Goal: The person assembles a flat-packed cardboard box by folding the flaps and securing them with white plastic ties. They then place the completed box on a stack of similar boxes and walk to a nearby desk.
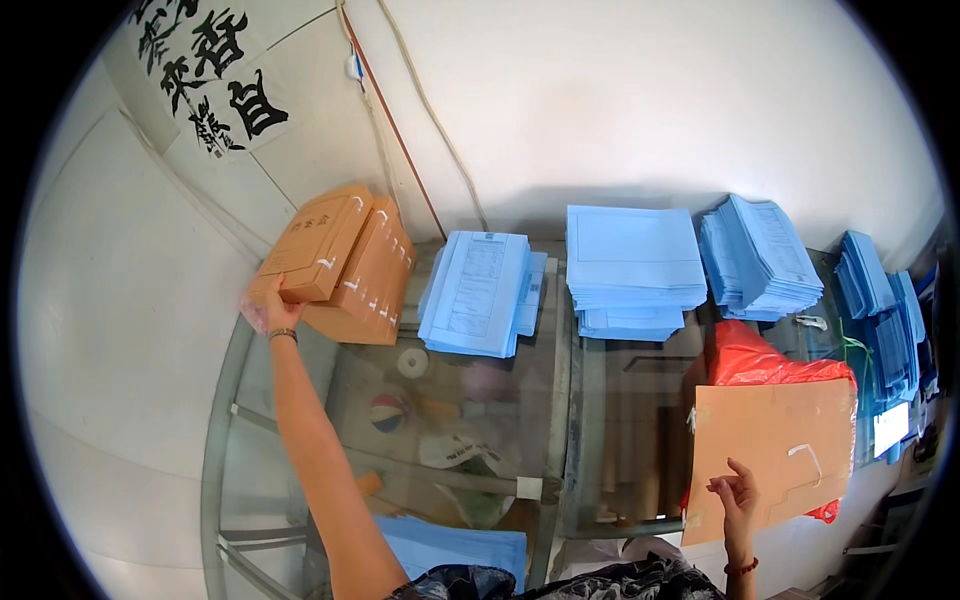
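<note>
At the far left, my left hand (274, 308) grips the near end of the top brown cardboard file box (318, 238), thumb above and the other fingers mostly hidden. That box rests on a stack of similar brown boxes (372, 285) with white string ties along their edges. My right hand (738, 495) is held in front of a flat brown cardboard piece (765, 440) at the near right, fingers apart and partly curled, holding nothing. Whether it touches the cardboard I cannot tell. A white string loop shows on the cardboard, and a red plastic bag (755, 358) lies beneath it.
Stacks of blue printed papers (475, 290), (636, 255) stand along the wall on the glass counter (480, 400), with more blue stacks (765, 255) towards the right. A white ring-shaped roll (411, 362) lies beside the boxes. Blue sheets (450, 548) show at the near edge.
</note>
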A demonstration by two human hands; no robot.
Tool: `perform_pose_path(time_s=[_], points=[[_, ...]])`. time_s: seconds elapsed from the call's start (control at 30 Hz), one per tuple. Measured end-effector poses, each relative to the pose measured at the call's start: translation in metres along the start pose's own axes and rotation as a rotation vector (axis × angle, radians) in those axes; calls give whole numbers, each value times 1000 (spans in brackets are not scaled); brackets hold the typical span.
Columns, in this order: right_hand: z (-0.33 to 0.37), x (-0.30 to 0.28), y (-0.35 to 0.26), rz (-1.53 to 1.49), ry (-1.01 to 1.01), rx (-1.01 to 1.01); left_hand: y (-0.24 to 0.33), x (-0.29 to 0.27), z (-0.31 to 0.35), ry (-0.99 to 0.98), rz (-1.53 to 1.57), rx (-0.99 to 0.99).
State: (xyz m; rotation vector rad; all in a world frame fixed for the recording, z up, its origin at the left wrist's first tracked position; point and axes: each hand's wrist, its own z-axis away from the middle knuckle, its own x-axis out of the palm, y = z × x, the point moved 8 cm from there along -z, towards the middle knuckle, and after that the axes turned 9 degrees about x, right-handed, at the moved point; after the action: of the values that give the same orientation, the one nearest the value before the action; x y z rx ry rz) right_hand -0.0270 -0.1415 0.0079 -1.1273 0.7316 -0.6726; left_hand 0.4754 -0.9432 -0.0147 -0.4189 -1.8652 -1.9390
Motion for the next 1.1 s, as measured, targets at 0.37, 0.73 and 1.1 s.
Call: perform_pose_path(time_s=[0.37, 0.73, 1.1], points=[[14, 14, -16, 72, 15, -7, -48, 10, -23, 178, 17, 59], [37, -26, 5, 56, 151, 49, -37, 31, 8, 379, -130, 366], [38, -40, 4, 89, 242, 86, 9, 128, 72, 360, -1965, 626]])
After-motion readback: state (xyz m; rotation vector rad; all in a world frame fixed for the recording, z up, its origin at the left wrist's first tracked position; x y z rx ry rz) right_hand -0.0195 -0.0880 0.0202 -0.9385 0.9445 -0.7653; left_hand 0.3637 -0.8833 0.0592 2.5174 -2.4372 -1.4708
